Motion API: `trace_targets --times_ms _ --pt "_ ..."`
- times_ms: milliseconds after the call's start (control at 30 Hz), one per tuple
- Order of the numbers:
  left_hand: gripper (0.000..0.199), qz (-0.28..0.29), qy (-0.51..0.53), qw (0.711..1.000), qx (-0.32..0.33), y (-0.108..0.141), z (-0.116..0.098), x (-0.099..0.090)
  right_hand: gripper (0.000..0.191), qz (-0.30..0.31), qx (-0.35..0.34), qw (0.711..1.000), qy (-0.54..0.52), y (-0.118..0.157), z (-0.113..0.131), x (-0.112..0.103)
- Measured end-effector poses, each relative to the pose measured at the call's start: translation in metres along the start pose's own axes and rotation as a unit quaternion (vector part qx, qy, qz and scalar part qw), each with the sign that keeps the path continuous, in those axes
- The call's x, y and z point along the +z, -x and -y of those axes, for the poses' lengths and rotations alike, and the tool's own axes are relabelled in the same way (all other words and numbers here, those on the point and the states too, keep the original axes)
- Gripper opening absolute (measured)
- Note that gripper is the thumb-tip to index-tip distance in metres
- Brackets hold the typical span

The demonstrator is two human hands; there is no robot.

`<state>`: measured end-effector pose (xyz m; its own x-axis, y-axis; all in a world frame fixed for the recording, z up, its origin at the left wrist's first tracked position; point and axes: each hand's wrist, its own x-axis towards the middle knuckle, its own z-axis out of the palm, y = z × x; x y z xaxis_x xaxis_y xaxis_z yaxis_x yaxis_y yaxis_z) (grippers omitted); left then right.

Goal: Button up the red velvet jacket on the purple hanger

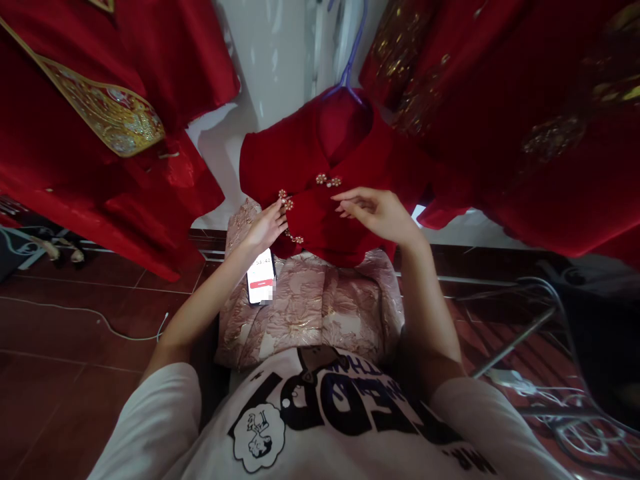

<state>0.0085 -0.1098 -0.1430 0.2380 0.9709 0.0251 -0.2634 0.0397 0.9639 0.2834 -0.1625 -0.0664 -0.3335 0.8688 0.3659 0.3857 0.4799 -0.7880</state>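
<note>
A red sleeveless-looking garment (310, 227) hangs in front of me on a purple hanger (345, 79). Flower-shaped beaded fasteners (329, 181) run down its overlapping front. My left hand (269, 225) rests at the garment's left side, its fingertips touching a beaded fastener (287, 202) and its fingers slightly apart. Close to the middle of the front, my right hand (380, 210) has its index finger stretched out and the others loosely bent. Nothing shows between its fingers. Whether those fingertips touch the cloth, I cannot tell.
Pink textured fabric (310, 313) covers my lap, with a lit phone (261, 280) on it. Red embroidered garments (195, 60) hang at both sides. A metal-framed chair (575, 333) and tangled cables (585, 433) are at right; a white cable (100, 317) crosses the floor at left.
</note>
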Motion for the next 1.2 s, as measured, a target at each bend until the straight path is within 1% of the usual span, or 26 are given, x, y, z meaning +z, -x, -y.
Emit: trace_targets --times_ms 133,233,367,467,533,600,667,733,800,867,967,1033,1100,1200 --pt "0.028 -0.023 0.016 1.000 -0.010 0.003 -0.001 0.005 0.053 -0.003 -0.005 1.000 0.001 -0.001 -0.002 0.000" --pt "0.024 -0.034 -0.004 0.999 -0.006 0.005 -0.001 0.009 0.051 -0.007 -0.004 1.000 0.012 -0.002 -0.003 0.000" --pt "0.016 -0.067 -0.021 0.997 0.014 0.005 0.000 0.012 0.048 -0.036 -0.009 0.998 0.048 -0.005 -0.012 0.005" --pt "0.015 -0.085 -0.057 0.995 0.024 0.005 -0.001 0.013 0.052 -0.053 -0.027 0.993 0.102 -0.009 -0.018 0.010" --pt "0.015 -0.087 -0.076 0.993 0.026 0.007 -0.002 0.014 0.052 -0.082 -0.055 0.980 0.171 -0.013 -0.016 0.012" --pt "0.010 -0.088 -0.075 0.993 0.028 0.009 -0.004 0.015 0.048 -0.117 -0.084 0.957 0.252 -0.020 -0.011 0.012" --pt "0.008 -0.099 -0.069 0.992 0.028 0.011 -0.005 0.017 0.043 -0.129 -0.102 0.936 0.312 -0.028 -0.004 0.011" --pt "0.010 -0.112 -0.061 0.991 0.029 0.012 -0.006 0.018 0.040 -0.115 -0.114 0.925 0.342 -0.037 0.002 0.010" --pt "0.008 -0.116 -0.048 0.992 0.027 0.012 -0.007 0.019 0.039 -0.094 -0.122 0.923 0.352 -0.045 0.005 0.009" --pt "0.006 -0.101 -0.035 0.994 0.018 0.011 -0.009 0.019 0.038 -0.071 -0.124 0.925 0.352 -0.052 0.003 0.009" --pt "0.021 -0.051 -0.038 0.998 -0.003 0.013 -0.012 0.020 0.033 -0.048 -0.126 0.932 0.338 -0.060 -0.004 0.008" --pt "0.026 -0.023 -0.054 0.998 -0.013 0.014 -0.014 0.021 0.029 -0.048 -0.137 0.937 0.319 -0.064 -0.008 0.006" --pt "0.027 -0.016 -0.066 0.997 -0.021 0.016 -0.014 0.022 0.029 -0.049 -0.152 0.940 0.302 -0.067 -0.011 0.005" --pt "0.027 -0.029 -0.057 0.997 -0.031 0.017 -0.014 0.024 0.029 -0.038 -0.160 0.942 0.291 -0.070 -0.010 0.004"
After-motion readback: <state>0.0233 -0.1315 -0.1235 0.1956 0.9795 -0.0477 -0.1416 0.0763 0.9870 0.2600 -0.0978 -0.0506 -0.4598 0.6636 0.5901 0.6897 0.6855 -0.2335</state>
